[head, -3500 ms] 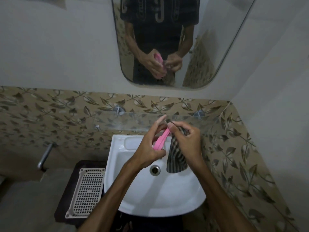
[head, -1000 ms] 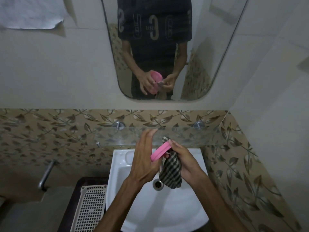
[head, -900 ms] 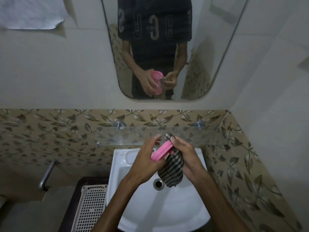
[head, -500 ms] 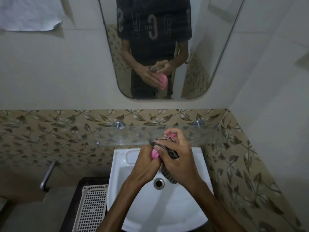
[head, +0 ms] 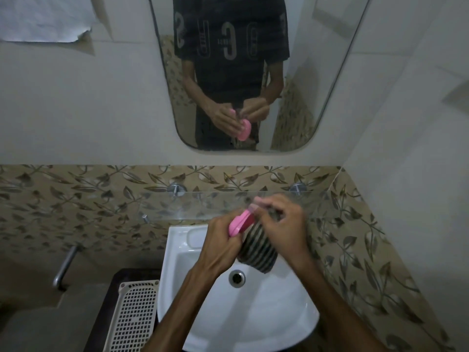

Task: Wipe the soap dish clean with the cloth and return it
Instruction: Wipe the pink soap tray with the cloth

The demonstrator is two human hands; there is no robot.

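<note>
Over the white sink (head: 253, 318), both my hands work together in front of the glass shelf (head: 203, 204). My left hand (head: 223, 247) has its grip closed around the pink soap dish (head: 239, 222), fingers wrapped on its lower end so that it stands tilted on edge, with its upper end pointing up toward the shelf. My right hand (head: 281, 224) has its grip closed on the striped cloth (head: 257, 252), fingers curled and pressing a bunch of the fabric against the dish's far side; the rest of the cloth hangs down loose between my wrists, above the basin. I cannot tell whether anything lies inside the dish, since its hollow is turned away and covered by cloth and fingers. The basin itself holds nothing that I can see but its metal drain (head: 236, 278), which shows bare just below the hanging cloth. A moulded recess (head: 196, 237) at the sink's back rim, just left of my left hand, looks bare as well. Left of the sink, a pale mesh basket (head: 132, 318) rests on a dark stand (head: 101, 321), its open side not visible to me. On the wall above, the mirror (head: 291, 85) reflects the pink dish and the cloth between my hands
</note>
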